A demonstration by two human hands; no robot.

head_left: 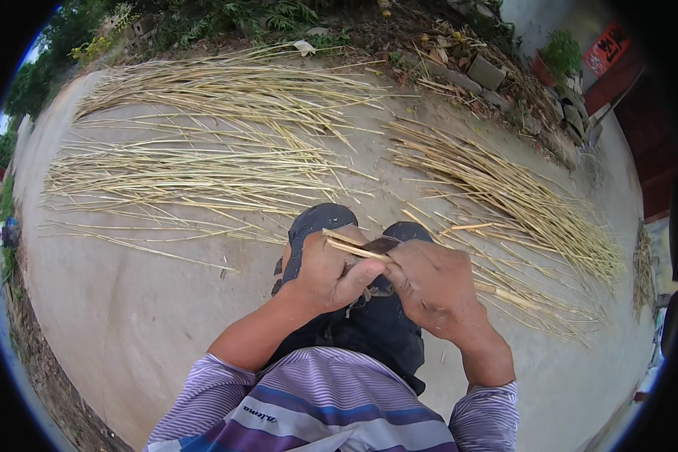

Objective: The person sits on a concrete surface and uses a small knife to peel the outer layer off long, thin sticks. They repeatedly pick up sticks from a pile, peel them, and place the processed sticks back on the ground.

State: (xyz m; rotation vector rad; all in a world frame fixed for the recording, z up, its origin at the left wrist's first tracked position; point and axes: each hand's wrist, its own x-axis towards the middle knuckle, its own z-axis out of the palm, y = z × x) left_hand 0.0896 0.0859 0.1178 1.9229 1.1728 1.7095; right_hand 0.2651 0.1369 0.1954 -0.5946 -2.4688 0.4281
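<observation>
Just above your knees (325, 217), your two hands meet close together. Your left hand (328, 265) has its fingers closed around a pale split stalk (358, 251), whose two strips stand slightly apart at the left end, with the thumb against the lower one. Your right hand (434, 285) is curled tight on a dark blade (382, 245) that shows beside the strips; how its handle sits in your palm is hidden. Past your right hand a thicker yellow stalk (508, 295) runs outward, and you cannot tell whether it belongs to the same piece. On the concrete ground (128, 316) ahead, two loose rows of dry stalks (203, 177) lie to your left, and a denser bundle (505, 188) slants to your right, with grey blocks (487, 74) beyond it
</observation>
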